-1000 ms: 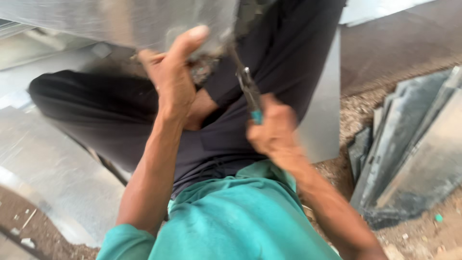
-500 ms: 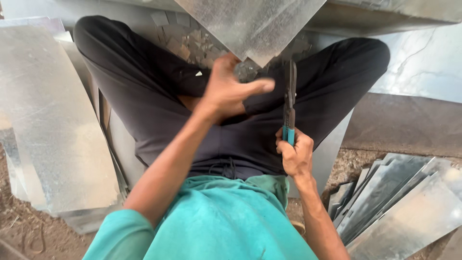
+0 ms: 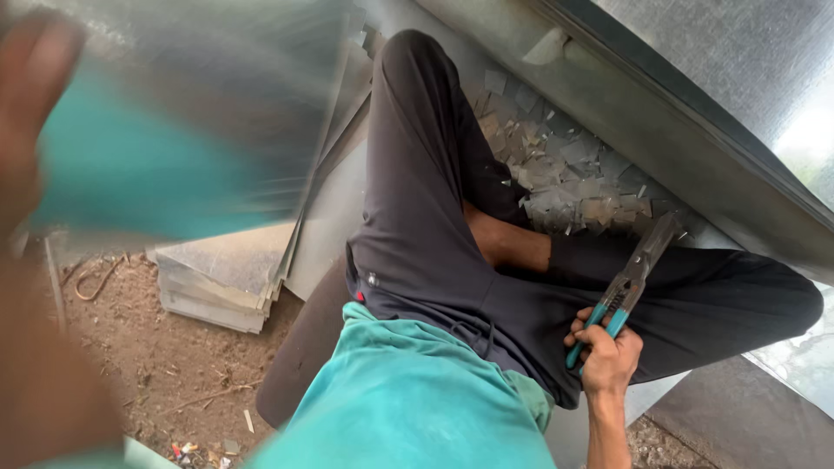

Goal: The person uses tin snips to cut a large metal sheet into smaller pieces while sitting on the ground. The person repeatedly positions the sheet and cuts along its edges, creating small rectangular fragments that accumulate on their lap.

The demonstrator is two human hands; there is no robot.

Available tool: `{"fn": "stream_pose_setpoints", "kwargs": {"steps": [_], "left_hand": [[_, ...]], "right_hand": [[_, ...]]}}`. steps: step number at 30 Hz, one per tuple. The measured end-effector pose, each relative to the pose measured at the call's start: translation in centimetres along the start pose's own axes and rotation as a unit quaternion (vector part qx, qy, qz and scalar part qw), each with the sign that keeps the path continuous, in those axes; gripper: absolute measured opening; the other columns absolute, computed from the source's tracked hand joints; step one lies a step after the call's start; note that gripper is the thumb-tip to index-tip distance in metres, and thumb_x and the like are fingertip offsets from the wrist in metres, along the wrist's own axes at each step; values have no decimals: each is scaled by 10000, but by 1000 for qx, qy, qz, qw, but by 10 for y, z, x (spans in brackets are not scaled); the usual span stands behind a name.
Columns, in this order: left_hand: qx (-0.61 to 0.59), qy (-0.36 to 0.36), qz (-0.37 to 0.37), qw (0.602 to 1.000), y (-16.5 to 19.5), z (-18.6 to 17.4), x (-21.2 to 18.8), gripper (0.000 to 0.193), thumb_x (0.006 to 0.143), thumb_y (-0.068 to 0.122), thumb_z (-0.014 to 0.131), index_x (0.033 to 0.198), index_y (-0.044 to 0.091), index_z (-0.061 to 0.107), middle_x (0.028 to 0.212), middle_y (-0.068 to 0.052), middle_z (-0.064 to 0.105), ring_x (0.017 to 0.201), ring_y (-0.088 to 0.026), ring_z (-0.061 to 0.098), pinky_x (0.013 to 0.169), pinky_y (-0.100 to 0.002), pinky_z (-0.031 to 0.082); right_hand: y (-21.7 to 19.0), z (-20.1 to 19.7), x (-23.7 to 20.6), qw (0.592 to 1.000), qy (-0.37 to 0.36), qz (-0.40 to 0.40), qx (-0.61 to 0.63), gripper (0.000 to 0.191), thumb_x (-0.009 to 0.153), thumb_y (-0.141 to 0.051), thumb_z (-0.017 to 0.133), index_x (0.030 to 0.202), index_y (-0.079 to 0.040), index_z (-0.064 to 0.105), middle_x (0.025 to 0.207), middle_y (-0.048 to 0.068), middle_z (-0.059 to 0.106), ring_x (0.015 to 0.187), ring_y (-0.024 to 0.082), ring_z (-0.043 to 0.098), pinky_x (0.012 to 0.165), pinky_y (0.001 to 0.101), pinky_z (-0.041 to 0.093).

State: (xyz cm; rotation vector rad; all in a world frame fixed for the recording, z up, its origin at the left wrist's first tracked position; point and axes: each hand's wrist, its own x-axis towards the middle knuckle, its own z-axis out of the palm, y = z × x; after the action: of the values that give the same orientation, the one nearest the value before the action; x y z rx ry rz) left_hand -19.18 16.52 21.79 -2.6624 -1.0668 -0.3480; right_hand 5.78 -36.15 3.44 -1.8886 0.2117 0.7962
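I sit cross-legged in dark trousers and a teal shirt. My right hand (image 3: pixel 608 360) rests on my right thigh and grips tin snips (image 3: pixel 637 269) by their teal handles, with the closed blades pointing up and away. My left hand (image 3: pixel 35 113) is raised at the far left, badly blurred, at the edge of a shiny metal sheet (image 3: pixel 217 95) that it appears to hold. The sheet is smeared by motion and reflects my teal shirt.
Several small metal offcuts (image 3: pixel 565 174) lie on the sheet metal between my legs. A stack of cut sheets (image 3: pixel 217 278) sits on the dirt floor (image 3: pixel 156 365) to my left. A large galvanised sheet (image 3: pixel 695 113) slants across the upper right.
My view has swung left. The sheet has left my lap and gone up to my left with my left hand. My right hand has lowered the snips onto my thigh.
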Motion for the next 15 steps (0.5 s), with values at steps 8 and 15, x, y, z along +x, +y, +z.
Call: {"fn": "stream_pose_setpoints", "kwargs": {"steps": [8, 15], "left_hand": [[-46, -231, 46, 971, 45, 71, -105, 262, 1066, -36, 463, 1075, -27, 725, 647, -110, 616, 424, -171, 557, 308, -271, 444], [-378, 60, 39, 923, 132, 103, 24, 318, 1055, 117, 681, 1354, 12, 664, 1272, -220, 698, 1127, -394, 656, 956, -470, 520]], "right_hand": [[-3, 14, 18, 999, -13, 30, -41, 230, 790, -28, 573, 964, 68, 690, 766, 143, 688, 586, 204, 654, 467, 267, 389], [-1, 7, 13, 1000, -13, 18, -13, 252, 784, -24, 562, 968, 96, 686, 756, 157, 692, 579, 216, 661, 509, 280, 482]]}}
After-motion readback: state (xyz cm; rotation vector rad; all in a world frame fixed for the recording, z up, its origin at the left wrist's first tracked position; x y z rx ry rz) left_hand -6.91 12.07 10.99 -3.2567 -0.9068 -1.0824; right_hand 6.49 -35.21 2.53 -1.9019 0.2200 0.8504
